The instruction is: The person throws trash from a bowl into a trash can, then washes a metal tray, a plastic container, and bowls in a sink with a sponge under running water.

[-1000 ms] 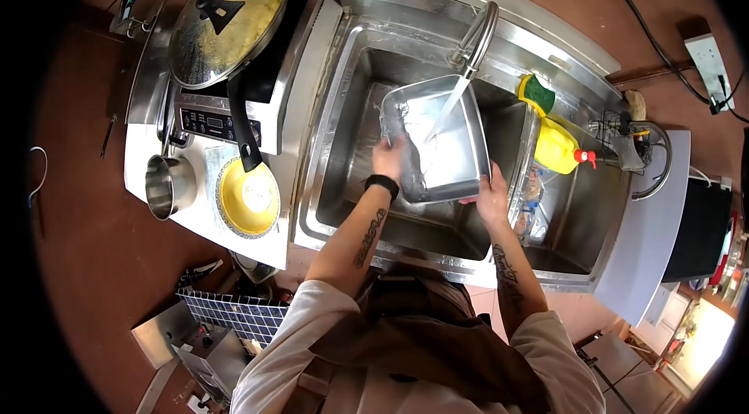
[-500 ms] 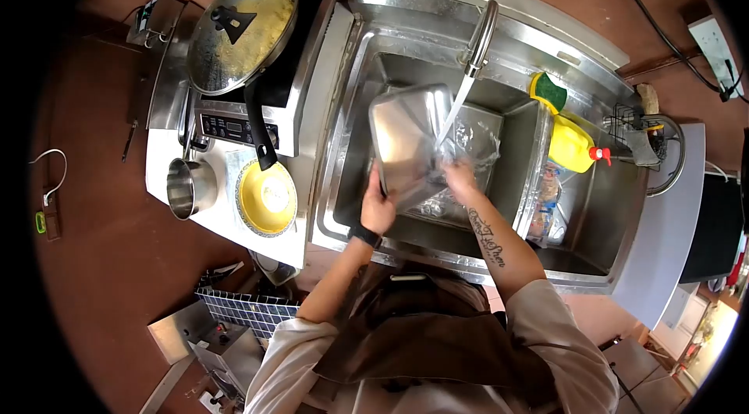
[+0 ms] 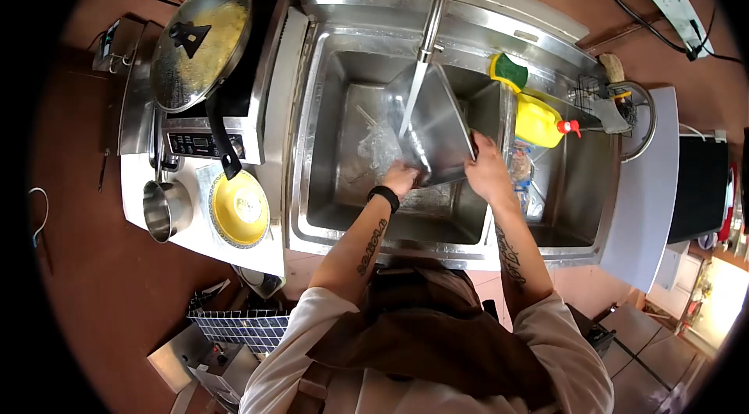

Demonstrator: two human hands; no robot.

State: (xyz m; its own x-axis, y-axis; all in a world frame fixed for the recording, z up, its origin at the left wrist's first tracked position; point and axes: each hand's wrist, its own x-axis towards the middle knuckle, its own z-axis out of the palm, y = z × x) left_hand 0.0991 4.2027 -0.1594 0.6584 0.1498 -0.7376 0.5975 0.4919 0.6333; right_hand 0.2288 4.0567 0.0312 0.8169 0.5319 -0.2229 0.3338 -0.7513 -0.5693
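Pan shifted rightward — left fingers clamped at near corner, right fingers at edge.

Single view here, riding on the head, facing forward and down past the apron onto left hand and right hand, close above the sink, wide from hob to floor.

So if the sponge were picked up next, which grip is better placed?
The right grip, I'd judge. It's at the right edge of the metal container, closer to the sponge beside the yellow bottle; the left grip is near the lower corner, farther away.
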